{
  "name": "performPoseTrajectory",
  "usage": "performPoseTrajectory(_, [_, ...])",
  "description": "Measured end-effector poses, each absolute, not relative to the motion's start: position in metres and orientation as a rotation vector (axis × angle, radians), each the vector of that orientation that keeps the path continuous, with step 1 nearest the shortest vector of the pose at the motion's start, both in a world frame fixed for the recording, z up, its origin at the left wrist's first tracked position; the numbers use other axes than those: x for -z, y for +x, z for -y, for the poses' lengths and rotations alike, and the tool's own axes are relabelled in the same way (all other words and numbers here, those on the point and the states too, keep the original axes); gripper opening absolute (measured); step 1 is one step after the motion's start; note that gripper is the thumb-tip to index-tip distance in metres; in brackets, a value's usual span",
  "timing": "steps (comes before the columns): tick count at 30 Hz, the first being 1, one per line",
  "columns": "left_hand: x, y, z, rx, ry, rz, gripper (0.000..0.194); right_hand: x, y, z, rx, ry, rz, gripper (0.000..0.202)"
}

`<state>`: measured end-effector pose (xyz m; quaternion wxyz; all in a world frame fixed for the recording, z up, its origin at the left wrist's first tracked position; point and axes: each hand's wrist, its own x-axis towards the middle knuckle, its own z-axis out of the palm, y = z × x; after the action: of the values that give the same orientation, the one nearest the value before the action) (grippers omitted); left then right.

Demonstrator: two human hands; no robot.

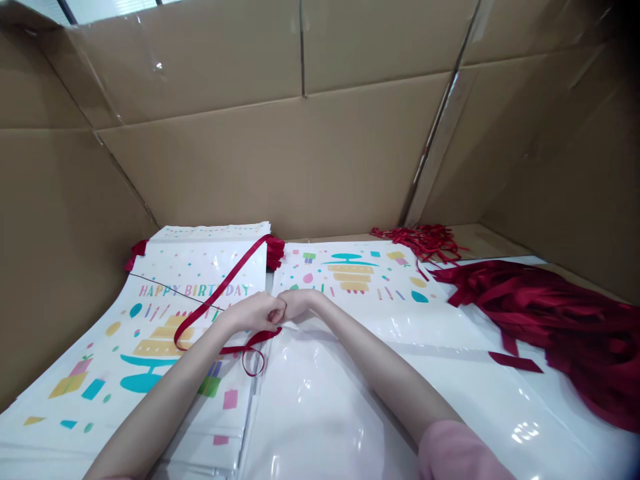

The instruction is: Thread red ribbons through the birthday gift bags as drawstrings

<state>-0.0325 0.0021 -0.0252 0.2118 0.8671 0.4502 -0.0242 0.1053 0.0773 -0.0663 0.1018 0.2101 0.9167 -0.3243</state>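
Brown cardboard walls (210,167) closed in the work surface (473,235) at its left, far and right sides. Starting from the near edge, a left pile (110,360) of white sheets with birthday print lay along the left side, and beside it was a right pile (305,407), plain and glossy in its near part, with an upside-down cake print farther off. Above the gap between both piles, the two hands met. The left hand (259,312) was closed, as it seemed, on a red ribbon (235,272), which hung in a loose loop over the left pile. The right hand (296,303) was bent inward against it; its fingers were hidden, so I could not tell whether it gripped something. Judging from this, work on this ribbon was only partly done. Much was left: a heap of wide ribbons (560,320) lay on the right side, seemingly unused, with one short strip (515,362) before it. Farther, red bunches (275,253) showed behind the left pile, and thin red cords (425,241) lay tangled near the far edge.
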Motion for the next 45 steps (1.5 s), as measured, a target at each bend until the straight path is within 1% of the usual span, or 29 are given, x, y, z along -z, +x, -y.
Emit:
performPoseTrajectory(10, [0.026, -0.036, -0.004, 0.083, 2.317, -1.162, 0.019, 0.066, 0.108, -0.075, 0.978, 0.616, -2.724, 0.034])
performPoseTrajectory(17, [0.030, -0.031, -0.004, 0.092, 2.271, -1.242, 0.020, 0.068, 0.105, -0.076, 0.947, 0.612, -2.724, 0.030])
performPoseTrajectory(24, [0.034, -0.029, -0.003, 0.047, 2.281, -1.317, 0.020, 0.076, 0.105, -0.082, 0.940, 0.609, -2.756, 0.031])
performPoseTrajectory(31, [0.021, -0.032, 0.002, 0.177, 2.386, -1.400, 0.015, 0.072, 0.107, -0.079, 1.015, 0.651, -2.720, 0.029])
performPoseTrajectory(37, [0.016, -0.045, 0.001, 0.205, 2.433, -1.472, 0.016, 0.076, 0.108, -0.085, 1.067, 0.646, -2.677, 0.032])
performPoseTrajectory(45, [0.010, -0.043, 0.003, 0.290, 2.325, -1.411, 0.007, 0.071, 0.109, -0.086, 1.024, 0.569, -2.695, 0.029])
